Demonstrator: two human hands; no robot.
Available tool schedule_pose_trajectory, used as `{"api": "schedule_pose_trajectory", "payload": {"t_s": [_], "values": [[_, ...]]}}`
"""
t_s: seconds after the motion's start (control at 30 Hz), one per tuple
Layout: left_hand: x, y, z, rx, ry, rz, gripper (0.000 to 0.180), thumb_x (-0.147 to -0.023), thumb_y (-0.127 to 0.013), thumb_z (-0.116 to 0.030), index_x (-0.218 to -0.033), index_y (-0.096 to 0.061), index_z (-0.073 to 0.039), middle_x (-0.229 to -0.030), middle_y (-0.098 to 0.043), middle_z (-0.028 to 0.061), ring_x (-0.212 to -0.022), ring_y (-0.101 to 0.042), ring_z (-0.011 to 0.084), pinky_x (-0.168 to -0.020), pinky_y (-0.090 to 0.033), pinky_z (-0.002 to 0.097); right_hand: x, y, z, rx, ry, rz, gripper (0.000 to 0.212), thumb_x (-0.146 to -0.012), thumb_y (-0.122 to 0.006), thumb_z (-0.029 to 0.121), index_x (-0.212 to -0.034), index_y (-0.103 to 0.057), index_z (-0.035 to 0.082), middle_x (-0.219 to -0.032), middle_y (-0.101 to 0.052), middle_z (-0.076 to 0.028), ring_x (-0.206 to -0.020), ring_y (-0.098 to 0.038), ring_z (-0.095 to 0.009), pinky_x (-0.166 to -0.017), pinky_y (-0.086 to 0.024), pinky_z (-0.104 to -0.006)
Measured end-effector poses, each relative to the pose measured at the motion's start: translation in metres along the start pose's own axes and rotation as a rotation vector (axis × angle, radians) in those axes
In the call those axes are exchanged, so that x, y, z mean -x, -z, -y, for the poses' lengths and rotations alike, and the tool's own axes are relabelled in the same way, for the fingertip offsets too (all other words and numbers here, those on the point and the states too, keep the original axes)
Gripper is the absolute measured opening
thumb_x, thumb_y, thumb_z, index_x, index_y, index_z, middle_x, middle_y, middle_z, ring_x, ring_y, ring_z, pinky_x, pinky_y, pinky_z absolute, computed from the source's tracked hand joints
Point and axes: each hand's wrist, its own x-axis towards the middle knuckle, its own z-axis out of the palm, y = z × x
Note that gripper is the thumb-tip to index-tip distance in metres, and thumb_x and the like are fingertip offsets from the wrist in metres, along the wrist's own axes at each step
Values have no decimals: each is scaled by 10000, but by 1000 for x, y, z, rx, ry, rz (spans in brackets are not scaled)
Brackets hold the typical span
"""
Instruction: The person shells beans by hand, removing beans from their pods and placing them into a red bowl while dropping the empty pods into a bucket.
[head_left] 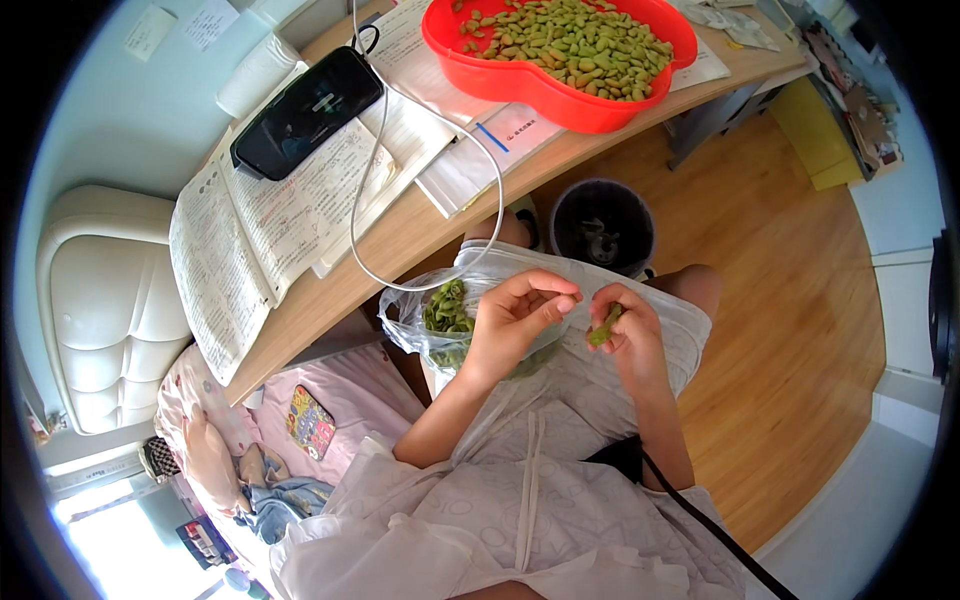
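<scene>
Over my lap, my right hand [632, 335] pinches a green bean pod [605, 326] between thumb and fingers. Close beside it, my left hand [515, 325] has its thumb and index finger drawn together; whatever is between them, if anything, is too small to make out. Below and left of that hand, a clear plastic bag [400, 312] holds several green pods [447, 310], partly hidden by my wrist. On the desk beyond, a red bowl [600, 118] contains many loose green beans [585, 45], some brownish.
Open notebooks [225, 235] and a black device [310, 110] lie on the wooden desk [385, 250]. A white cable [500, 195] loops over its edge. Beneath the desk stands a dark bin [570, 235] with scraps inside. A colourful phone case [310, 422] rests on pink bedding at left.
</scene>
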Motion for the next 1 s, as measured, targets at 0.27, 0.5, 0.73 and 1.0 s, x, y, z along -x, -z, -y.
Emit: {"api": "schedule_pose_trajectory", "payload": {"t_s": [0.27, 0.5, 0.73, 1.0], "values": [[0, -5, 4, -218, -198, -38, 128, -781, -698, 65, -893, -652, 22, -937, -667, 118, -902, -637, 196, -820, -498, 296, -2, 3, -5, 118, -24, 56, 203, -873, -470, 72, -941, -640, -16, -677, -494, 11, -524, -414, -59, -505, -433, -227], [-3, -6, 7, -372, -297, -47, 139, -758, -707, 71, -878, -662, 17, -931, -640, 116, -900, -616, 195, -808, -494, 304, -2, 0, -9, 249, 27, 60, 183, -926, -584, 131, -1039, -644, 0, -703, -544, 17, -566, -475, -51, -513, -426, -198], [-2, -6, 6, -410, -313, -15, 148, -751, -716, 65, -885, -668, 21, -961, -617, 112, -908, -602, 184, -809, -487, 292, 0, 1, -9, 305, 123, 26, 178, -923, -599, 141, -1034, -642, 8, -814, -602, -2, -620, -548, -61, -531, -414, -181], [-5, -3, 1, -337, -277, 72, 114, -774, -705, 45, -874, -668, 7, -972, -580, 86, -901, -573, 162, -807, -477, 278, 1, 1, -3, 342, 168, 52, 190, -921, -606, 156, -1021, -635, -3, -847, -604, -10, -645, -562, -68, -540, -413, -184]]}}
